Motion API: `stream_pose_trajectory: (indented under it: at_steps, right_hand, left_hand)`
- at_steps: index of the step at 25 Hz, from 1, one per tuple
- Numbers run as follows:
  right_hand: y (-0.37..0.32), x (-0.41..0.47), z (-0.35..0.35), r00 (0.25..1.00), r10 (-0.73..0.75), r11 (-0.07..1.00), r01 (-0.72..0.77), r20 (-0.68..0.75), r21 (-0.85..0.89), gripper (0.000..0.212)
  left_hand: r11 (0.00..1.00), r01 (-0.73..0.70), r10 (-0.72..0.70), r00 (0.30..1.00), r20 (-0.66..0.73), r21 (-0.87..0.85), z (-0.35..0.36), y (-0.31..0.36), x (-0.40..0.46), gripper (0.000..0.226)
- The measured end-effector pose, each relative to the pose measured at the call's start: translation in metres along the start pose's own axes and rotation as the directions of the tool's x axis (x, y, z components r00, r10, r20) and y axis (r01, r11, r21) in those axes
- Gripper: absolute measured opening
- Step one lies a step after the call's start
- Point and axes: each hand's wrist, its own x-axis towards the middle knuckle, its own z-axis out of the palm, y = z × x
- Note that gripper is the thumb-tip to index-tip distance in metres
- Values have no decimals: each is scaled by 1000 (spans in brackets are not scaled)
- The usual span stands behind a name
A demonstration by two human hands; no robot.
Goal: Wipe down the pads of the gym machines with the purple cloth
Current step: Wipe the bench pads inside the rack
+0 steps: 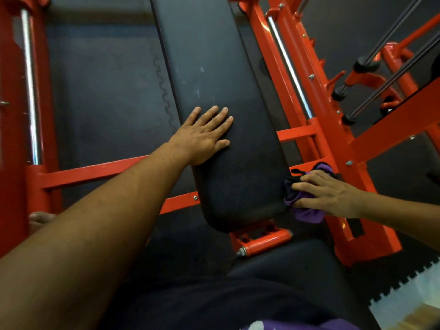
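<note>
Here, a long black vinyl bench pad [221, 96] runs from far to near through the centre, its rounded near end lying just above an orange steel hinge bracket [262, 241]. Dark rubber floor matting [104, 91] lies open to the left of the pad; on the right, the pad's long edge runs close beside the orange painted machine frame [328, 148] and its chrome guide rod [290, 67]. A second chrome rod [31, 86] stands on the far-left upright. The left hand [202, 136] lies flat on the pad's left part, fingers straight and slightly spread, grasping nothing. The right hand [331, 194] curls its fingers round a bunched purple cloth [307, 214], pressing it against the pad's near right edge. Thin dark steel bars [392, 77] with black end caps cross the far right.
</note>
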Motion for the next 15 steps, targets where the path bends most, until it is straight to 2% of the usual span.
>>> stream_pose_trajectory:
  at_steps: [2, 4, 6, 8, 10, 11, 13, 15]
  right_hand:
    - [-4, 0, -7, 997, 65, 998, -65, 51, 7, 45]
    - [1, 5, -16, 988, 124, 992, -125, 88, 6, 64]
    - [17, 17, -23, 964, 261, 963, -264, 48, 59, 91]
    - [41, 43, -36, 905, 424, 886, -408, -27, 218, 103]
    - [73, 87, -56, 873, 476, 841, -416, -106, 345, 100]
    - [87, 116, -70, 882, 452, 848, -377, -137, 372, 93]
    - [108, 185, -95, 922, 339, 901, -261, -186, 347, 72]
    - [132, 256, -113, 951, 241, 947, -187, -194, 261, 71]
  left_hand:
    - [1000, 23, -24, 995, 92, 8, -12, 9, -2, 70]
    - [996, 87, -81, 986, 148, -33, -23, 21, -14, 73]
    - [988, 130, -117, 983, 140, -88, -26, 38, -39, 75]
    - [986, 130, -120, 988, 99, -100, -15, 57, -69, 75]
    - [985, 100, -88, 992, 94, -138, -3, 72, -92, 77]
    - [988, 69, -54, 993, 104, -139, 2, 78, -100, 78]
    - [994, 0, 9, 997, 82, -108, 11, 86, -108, 80]
    - [995, -53, 59, 995, 76, -82, 15, 90, -104, 81]
